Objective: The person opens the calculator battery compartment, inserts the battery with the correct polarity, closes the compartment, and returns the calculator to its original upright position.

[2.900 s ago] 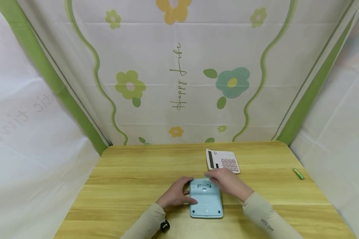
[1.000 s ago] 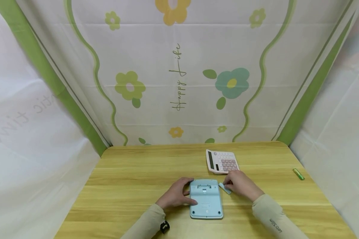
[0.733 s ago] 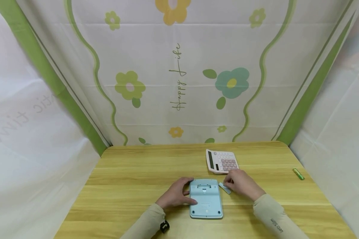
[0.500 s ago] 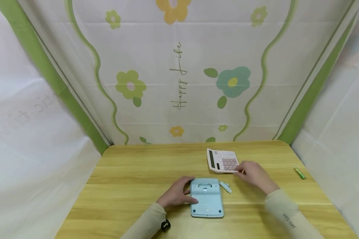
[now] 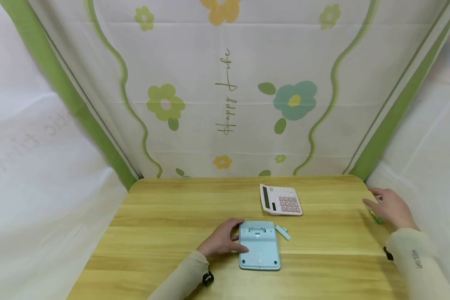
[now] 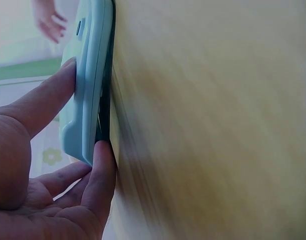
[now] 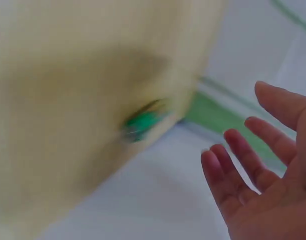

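Note:
A light-blue calculator (image 5: 260,252) lies face down on the wooden table, its battery compartment (image 5: 257,230) uncovered at the far end. My left hand (image 5: 219,241) holds its left side, thumb on the back and fingers along the edge; the left wrist view shows the thumb (image 6: 53,95) pressed to the casing. Beside the calculator's upper right corner sits the small blue battery cover (image 5: 283,232). At the table's right edge my right hand (image 5: 393,208) hovers with fingers spread over a green battery (image 5: 377,218), partly hidden there. In the right wrist view that battery (image 7: 143,122) looks blurred, apart from the fingers.
A white-and-pink calculator (image 5: 283,202) lies face up behind the blue one. White curtains with flower prints (image 5: 225,104) hang behind the table (image 5: 165,208) and at both sides. The table's right edge runs close by the battery.
My right hand took the battery cover away from the compartment's side, set it down beside the blue calculator, let go and moved right to the battery. The left hand stayed in place.

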### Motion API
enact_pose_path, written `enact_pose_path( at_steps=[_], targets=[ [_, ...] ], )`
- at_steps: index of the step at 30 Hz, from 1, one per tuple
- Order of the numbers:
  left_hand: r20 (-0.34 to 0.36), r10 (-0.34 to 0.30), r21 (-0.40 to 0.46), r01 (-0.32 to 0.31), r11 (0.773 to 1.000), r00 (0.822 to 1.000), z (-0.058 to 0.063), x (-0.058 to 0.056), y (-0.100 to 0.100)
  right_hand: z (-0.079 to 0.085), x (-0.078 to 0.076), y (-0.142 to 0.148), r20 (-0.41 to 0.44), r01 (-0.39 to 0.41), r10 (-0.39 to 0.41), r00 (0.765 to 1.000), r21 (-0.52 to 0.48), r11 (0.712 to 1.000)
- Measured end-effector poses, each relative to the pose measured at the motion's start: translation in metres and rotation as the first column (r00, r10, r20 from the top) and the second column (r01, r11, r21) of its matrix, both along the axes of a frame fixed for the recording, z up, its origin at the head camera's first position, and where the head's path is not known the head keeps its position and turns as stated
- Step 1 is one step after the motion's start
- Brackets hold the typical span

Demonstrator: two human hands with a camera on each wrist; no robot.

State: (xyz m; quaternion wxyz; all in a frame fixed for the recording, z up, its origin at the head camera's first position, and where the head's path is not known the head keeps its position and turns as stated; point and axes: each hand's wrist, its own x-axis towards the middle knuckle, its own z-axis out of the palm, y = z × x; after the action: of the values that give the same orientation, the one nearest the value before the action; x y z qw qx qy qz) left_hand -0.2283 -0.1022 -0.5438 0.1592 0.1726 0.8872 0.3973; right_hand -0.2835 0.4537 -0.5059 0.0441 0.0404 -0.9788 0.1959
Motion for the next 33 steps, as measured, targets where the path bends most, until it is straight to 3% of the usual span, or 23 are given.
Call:
enact_pose_path(
  at_steps=[5,11,17,26,33],
  targets=[
    [0.01,0.002,0.002,-0.002,1.0,1.0,-0.002,-0.002,0.0,-0.025,0.004,0.026,0.052,0.042,-0.043,0.998,0.005,0.999],
    [0.022,-0.003,0.033,0.002,0.999,1.0,-0.005,-0.002,0.0,-0.04,0.005,0.032,0.109,0.03,-0.029,0.994,-0.009,1.0],
    [0.013,0.0,0.02,-0.001,1.0,1.0,-0.004,-0.002,0.0,-0.042,0.004,0.026,0.075,0.007,-0.007,0.997,-0.001,1.0],
    [-0.002,-0.002,-0.018,0.002,1.0,1.0,0.001,0.001,0.0,-0.033,0.009,0.012,0.108,0.02,-0.019,0.994,-0.001,1.0],
    [0.006,0.0,-0.003,0.0,1.0,1.0,0.0,0.0,-0.001,-0.032,0.01,0.0,0.092,-0.027,0.027,0.995,-0.01,1.0]
  ],
)
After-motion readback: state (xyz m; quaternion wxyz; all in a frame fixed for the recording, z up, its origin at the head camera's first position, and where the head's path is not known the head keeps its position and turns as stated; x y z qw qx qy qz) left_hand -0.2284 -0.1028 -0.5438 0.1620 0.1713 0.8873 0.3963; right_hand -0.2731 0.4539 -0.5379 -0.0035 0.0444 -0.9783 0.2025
